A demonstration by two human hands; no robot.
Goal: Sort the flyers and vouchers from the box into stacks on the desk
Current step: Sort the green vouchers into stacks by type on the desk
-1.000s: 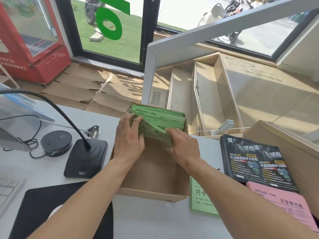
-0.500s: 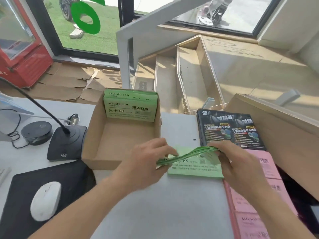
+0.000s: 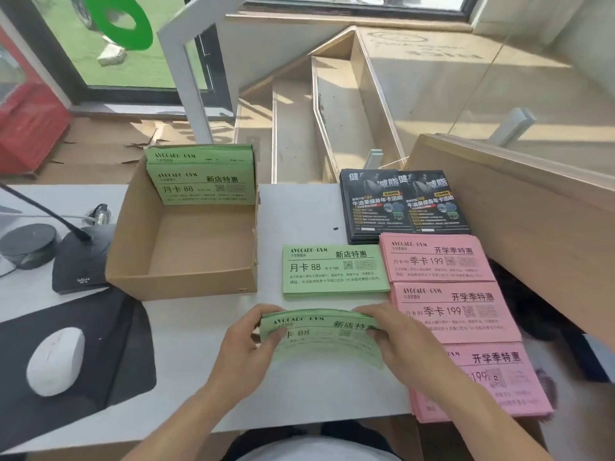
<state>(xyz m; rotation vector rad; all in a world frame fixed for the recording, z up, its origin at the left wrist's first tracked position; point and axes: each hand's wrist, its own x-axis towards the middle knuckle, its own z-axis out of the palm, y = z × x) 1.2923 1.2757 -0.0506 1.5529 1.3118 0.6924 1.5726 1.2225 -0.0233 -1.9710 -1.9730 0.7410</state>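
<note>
My white desk (image 3: 206, 331) runs across the whole near scene. On its left half sits the open cardboard box (image 3: 181, 277), and leaning upright against its far wall are the green vouchers left in the box (image 3: 203, 188), printed faces toward me. Left of the box, on the near side, lies a black mouse mat (image 3: 109, 354) with a white mouse (image 3: 55, 361) on it. Just beyond the mat stands a black microphone base (image 3: 80, 264), and a round black puck (image 3: 26, 242) lies to its left.

On the right side, a column of three pink voucher stacks (image 3: 456, 311) runs from far to near, each overlapping the next. At the far end of that column sit the black flyers (image 3: 402, 204), two side by side. Just left of the farthest pink stack lies a flat green voucher stack (image 3: 334, 269), between the box and the pink column.

Nearest me, just this side of that green stack, I hold a green voucher bundle (image 3: 319, 337) over the desk, bowed upward along its far edge. My left hand (image 3: 246, 351) grips its left end, fingers curled over the top edge. My right hand (image 3: 396, 341) grips the right end the same way.
</note>
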